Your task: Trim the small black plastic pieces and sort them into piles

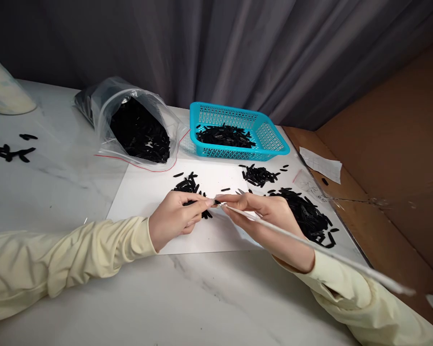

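Note:
My left hand (178,213) is closed in a pinch, with a small dark sliver (217,202) at its fingertips. My right hand (270,218) meets it there, thumb and fingers closed around the tip of a long thin white stick (310,241). That stick slants down to the right across my wrist, and its far end is blurred. Under both hands lies a white sheet (137,202). A heap of black slivers (187,183) is partly hidden behind my left hand. A larger black heap (308,214) lies beside my right hand. Pointed grey tips (240,191) show behind the right fingers.
A blue basket (238,154) holding black slivers stands at the back. Left of it, an open zip bag (104,129) is full of them. More pieces form a small pile (259,176) and a left group (10,153). Cardboard (386,139) borders the right side; a paper slip (321,165) lies there.

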`<state>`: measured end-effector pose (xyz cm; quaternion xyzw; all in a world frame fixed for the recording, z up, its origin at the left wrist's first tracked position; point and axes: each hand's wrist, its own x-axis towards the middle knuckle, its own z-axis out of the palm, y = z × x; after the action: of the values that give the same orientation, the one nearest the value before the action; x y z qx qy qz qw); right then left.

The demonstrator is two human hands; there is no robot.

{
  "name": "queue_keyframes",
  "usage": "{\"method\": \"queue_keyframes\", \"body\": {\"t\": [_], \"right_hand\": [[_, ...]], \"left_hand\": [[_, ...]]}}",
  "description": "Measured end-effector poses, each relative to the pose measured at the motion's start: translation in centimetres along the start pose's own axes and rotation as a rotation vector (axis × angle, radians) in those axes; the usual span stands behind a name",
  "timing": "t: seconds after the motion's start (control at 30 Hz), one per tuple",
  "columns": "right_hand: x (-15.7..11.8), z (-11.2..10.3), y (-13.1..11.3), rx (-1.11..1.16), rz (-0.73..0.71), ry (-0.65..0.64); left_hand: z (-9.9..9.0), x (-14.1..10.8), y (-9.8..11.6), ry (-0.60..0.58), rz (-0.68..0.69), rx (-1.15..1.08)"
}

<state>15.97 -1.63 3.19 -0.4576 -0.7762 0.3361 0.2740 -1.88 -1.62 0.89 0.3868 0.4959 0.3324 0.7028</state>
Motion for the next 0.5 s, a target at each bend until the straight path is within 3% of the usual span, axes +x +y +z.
{"method": "queue_keyframes", "body": {"t": [0.2,0.5], "right_hand": [[-0.7,0.8,0.9,-0.235,-0.373,0.042],[-0.8,2.2,1.5,-0.427,-0.555,0.146]], "left_hand": [[-0.1,0.0,0.0,0.001,0.003,0.010],[-0.1,0.0,0.1,-0.001,-0.003,0.010]]}}
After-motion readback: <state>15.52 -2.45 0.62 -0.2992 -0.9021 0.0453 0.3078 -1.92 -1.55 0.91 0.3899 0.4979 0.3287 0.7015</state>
